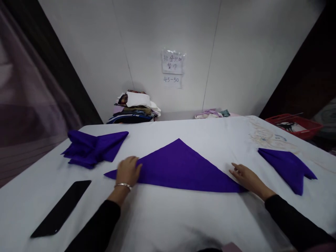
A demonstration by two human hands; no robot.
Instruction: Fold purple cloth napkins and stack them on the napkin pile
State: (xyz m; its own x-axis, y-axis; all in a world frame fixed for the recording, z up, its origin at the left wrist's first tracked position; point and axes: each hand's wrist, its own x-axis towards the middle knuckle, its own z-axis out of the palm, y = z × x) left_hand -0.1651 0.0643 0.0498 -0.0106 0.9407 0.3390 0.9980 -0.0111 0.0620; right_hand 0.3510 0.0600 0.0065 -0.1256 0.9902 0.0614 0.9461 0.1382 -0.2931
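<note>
A purple cloth napkin [181, 168], folded into a wide triangle, lies on the white tablecloth [168, 220] with its peak pointing away from me. On its left part rests my left hand [129, 170], palm down, fingers loosely bent and thumb apart, a bracelet at the wrist. My right hand [244, 177] lies over the triangle's right corner with its fingers stretched out, covering part of that corner. Neither hand grips anything. To the left sits a heap of folded purple cloth [91, 147]; at the right, another folded purple cloth [288, 166] lies flat.
A black phone-like slab [61, 208] lies at the front left. Behind the table are a stack of clothes [135, 108] and some light-coloured cloths [210, 113]. At the far right is a red basket [296, 126]. A paper sign [172, 68] hangs on the wall.
</note>
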